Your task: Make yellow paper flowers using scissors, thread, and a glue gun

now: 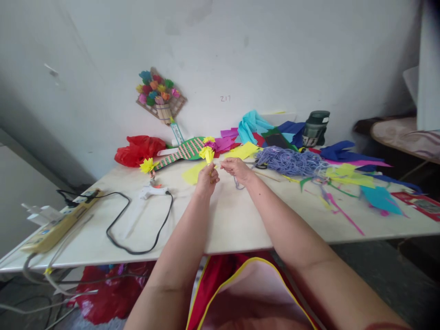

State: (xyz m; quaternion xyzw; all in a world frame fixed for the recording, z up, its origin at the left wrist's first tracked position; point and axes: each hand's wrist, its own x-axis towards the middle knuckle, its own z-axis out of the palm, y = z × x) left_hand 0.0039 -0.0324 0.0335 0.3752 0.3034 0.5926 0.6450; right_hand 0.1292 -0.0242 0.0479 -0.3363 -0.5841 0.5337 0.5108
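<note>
My left hand (207, 178) is closed around the base of a yellow paper flower (206, 155), its petals pointing up. Just to the right, my right hand (238, 169) is pinched, its fingertips close to the flower's base. Whatever lies between those fingertips is too small to make out. A thin strand of purple yarn (238, 184) hangs or lies just below the right hand. Under and behind the left hand is a sheet of yellow crepe paper (192, 174). Behind the flower lies a green, stick-striped guitar-shaped craft (187, 150) with yellow flowers at its ends.
A white glue gun (151, 191) with a black cord lies left, near a power strip (63, 222). A purple yarn heap (290, 161), coloured paper scraps (381, 199) and a dark green bottle (315, 128) are right. A red plastic bag (139, 150) sits back left.
</note>
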